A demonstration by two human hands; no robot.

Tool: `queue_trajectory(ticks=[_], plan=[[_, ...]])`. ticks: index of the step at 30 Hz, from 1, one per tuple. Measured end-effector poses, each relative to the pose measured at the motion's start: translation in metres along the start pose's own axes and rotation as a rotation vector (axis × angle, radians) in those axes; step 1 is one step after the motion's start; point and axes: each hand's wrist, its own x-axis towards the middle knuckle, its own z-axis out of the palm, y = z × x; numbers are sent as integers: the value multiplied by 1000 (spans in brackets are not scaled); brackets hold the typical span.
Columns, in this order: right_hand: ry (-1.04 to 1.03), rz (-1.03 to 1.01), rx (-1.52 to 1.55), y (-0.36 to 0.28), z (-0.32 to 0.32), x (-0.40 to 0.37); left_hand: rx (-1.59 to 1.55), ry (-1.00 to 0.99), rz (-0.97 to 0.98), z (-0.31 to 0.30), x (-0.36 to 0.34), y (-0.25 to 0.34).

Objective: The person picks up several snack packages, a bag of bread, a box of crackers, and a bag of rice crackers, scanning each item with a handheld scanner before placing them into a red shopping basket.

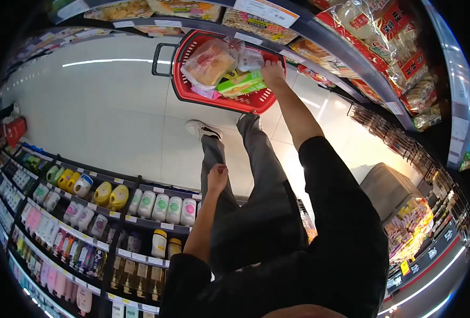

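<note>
A red shopping basket (180, 79) with a black handle (154, 61) sits on the floor in front of my feet. My right hand (273, 72) reaches down into its right side, fingers closed at the end of a bright green package (243, 84). Part of that grip is hidden by the back of the hand. Beside the package lie a clear bag of bread (208, 63), a small white-labelled pack (251, 60) and something pink (206, 93). My left hand (217, 176) hangs by my left thigh, away from the basket, with its fingers curled and nothing visible in them.
Shelves of packaged baked goods (259, 24) run just above the basket, with bagged snacks (399, 37) at the right. Behind me on the left stand shelves of bottles (161, 208). A display of colourful packets (409, 225) is at lower right. Pale floor tiles (118, 106) stretch left.
</note>
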Motion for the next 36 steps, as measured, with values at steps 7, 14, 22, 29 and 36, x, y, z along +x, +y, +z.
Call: queue_trajectory(ticks=[7,14,22,29,36], plan=[[11,82,441,-37,-19,-143,-173,-92,132,-24,-28,17],[152,-122,1381,-111,-183,-337,-895,-623,14,-107,-74,83],[511,-405,2121,-236,-299,-373,-1218,-497,817,-253,-190,182],[420,-644,1987,-273,-334,-383,-1194,-25,807,-307,-189,192],[326,-767,2326,-213,-361,-371,-1346,-69,755,-356,-184,183]])
